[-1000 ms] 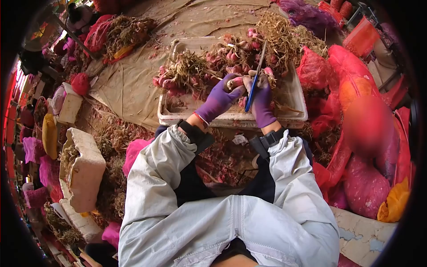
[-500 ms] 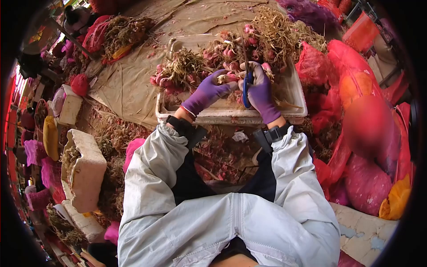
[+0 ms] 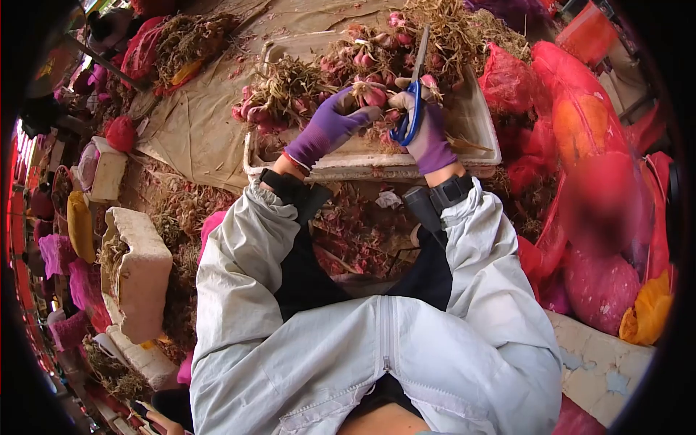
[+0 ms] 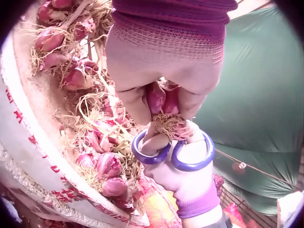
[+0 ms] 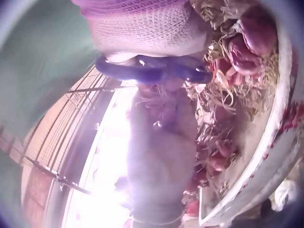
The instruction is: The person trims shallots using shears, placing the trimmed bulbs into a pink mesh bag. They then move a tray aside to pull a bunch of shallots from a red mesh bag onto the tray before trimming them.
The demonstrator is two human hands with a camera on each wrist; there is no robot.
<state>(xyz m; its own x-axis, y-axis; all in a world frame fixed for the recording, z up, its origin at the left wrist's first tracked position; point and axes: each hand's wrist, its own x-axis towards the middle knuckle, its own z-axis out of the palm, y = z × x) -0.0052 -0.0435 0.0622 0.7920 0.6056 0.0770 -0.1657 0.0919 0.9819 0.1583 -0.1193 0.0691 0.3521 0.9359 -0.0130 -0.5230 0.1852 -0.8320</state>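
Note:
In the head view my gloved left hand (image 3: 335,125) grips a red-purple shallot (image 3: 374,97) between thumb and fingers. The left wrist view shows that shallot's lobes (image 4: 164,99) pinched from both sides, with its tuft of roots (image 4: 167,124) poking out. My gloved right hand (image 3: 429,129), just beside it, holds blue-handled scissors (image 3: 420,56), blades pointing away from me. Fingers of that hand pass through the scissors' rings (image 4: 192,167), close to the roots. Both hands are over a white foam tray (image 3: 362,172) holding a heap of shallots (image 3: 362,56) with dry leaves.
Dry stalks (image 3: 464,36) spill over the tray's far right corner. Red mesh sacks (image 3: 573,123) crowd the right side. On the left, a foam box (image 3: 145,286) stands among plant scraps. Brown sheeting (image 3: 192,138) covers the ground behind the tray.
The scissors have swung from upright to leaning right, and their rings show more plainly. The shallot has turned in my left hand, showing its red side. The head view has shifted slightly.

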